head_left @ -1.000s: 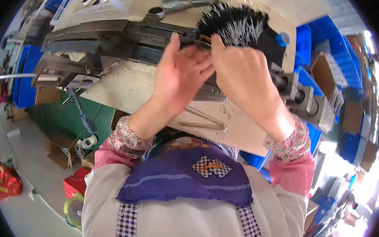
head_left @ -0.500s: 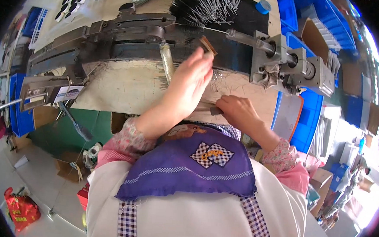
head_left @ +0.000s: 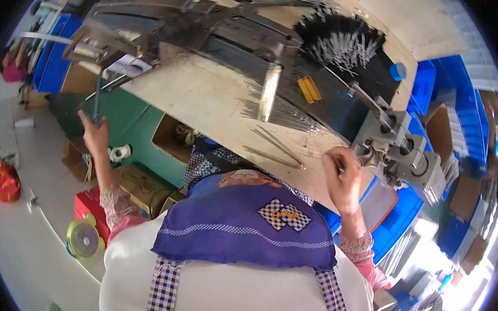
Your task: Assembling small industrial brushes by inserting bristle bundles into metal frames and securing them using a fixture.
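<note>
My left hand (head_left: 95, 137) is stretched out at the far left, at the lower end of a lever handle (head_left: 97, 103) below the machine. Its fingers are apart, with the handle's end between them; how firmly they touch it cannot be seen. My right hand (head_left: 344, 178) is closed with curled fingers over the bench's right front edge, near the machine's metal chuck head (head_left: 395, 139). Anything in those fingers is too small to make out. A thin wire (head_left: 338, 78) runs into the spindle. Several loose wires (head_left: 275, 144) lie on the wooden bench (head_left: 201, 93), left of my right hand.
A yellow-orange block (head_left: 309, 89) lies on the dark machine bed, beside a pale wrapped bar (head_left: 269, 94). Behind them is a pile of black-bristled wire brushes (head_left: 347, 47) and a blue tape roll (head_left: 398, 71). Blue bins (head_left: 452, 94) stand at the right; a small fan (head_left: 83, 239) is lower left.
My left hand has left the machine bed and swung far left to the lever. My right hand has let go of the wires, now on the bench. The view has turned.
</note>
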Motion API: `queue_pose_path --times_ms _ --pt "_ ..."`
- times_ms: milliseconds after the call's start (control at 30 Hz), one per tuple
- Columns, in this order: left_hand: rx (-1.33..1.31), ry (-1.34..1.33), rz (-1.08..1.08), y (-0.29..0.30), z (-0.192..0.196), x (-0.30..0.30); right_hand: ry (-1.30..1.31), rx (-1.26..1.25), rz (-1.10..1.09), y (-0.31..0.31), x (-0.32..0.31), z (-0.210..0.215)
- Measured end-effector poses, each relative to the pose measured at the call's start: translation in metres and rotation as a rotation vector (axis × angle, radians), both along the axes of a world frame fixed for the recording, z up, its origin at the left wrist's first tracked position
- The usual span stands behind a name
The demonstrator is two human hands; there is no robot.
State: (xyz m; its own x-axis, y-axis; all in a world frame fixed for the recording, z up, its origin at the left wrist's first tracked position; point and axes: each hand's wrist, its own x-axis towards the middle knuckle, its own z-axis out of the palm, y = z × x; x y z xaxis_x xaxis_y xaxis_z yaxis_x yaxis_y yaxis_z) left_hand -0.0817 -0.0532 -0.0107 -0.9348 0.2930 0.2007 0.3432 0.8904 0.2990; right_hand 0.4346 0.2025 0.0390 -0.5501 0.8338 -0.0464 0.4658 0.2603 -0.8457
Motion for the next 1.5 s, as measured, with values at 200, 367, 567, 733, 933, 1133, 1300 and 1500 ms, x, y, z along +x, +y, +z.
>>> queue_pose_path --times_ms 200,367,567,733,933,1133,1300,1500 --pt "-0.108 0.384 -0.495 0.093 -0.006 0.124 0.091 0.051 -0.169 0.01 0.016 0.02" --pt "0.477 -0.994 -1.496 0.162 0.097 0.269 0.174 0.283 0.277 0.017 -0.047 0.062" --pt "0.509 -1.003 -1.179 0.175 0.056 0.214 -0.089 0.62 0.064 0.063 -0.046 0.08" --pt "0.667 -1.543 -0.839 0.2 0.045 0.285 -0.187 0.893 0.207 0.094 -0.057 0.056" --pt "0.976 -2.213 -0.743 0.215 0.127 0.243 -0.312 0.946 0.264 0.094 -0.063 0.058" --pt "1.258 -1.816 -0.968 0.17 0.082 0.18 -0.158 0.897 0.291 0.096 -0.056 0.064" --pt "0.252 -1.011 -1.566 0.261 0.086 0.261 -0.578 0.727 -0.167 0.205 -0.041 0.075" --pt "0.2 -1.196 -1.429 0.327 0.048 0.276 -0.148 0.684 0.296 0.153 -0.047 0.081"
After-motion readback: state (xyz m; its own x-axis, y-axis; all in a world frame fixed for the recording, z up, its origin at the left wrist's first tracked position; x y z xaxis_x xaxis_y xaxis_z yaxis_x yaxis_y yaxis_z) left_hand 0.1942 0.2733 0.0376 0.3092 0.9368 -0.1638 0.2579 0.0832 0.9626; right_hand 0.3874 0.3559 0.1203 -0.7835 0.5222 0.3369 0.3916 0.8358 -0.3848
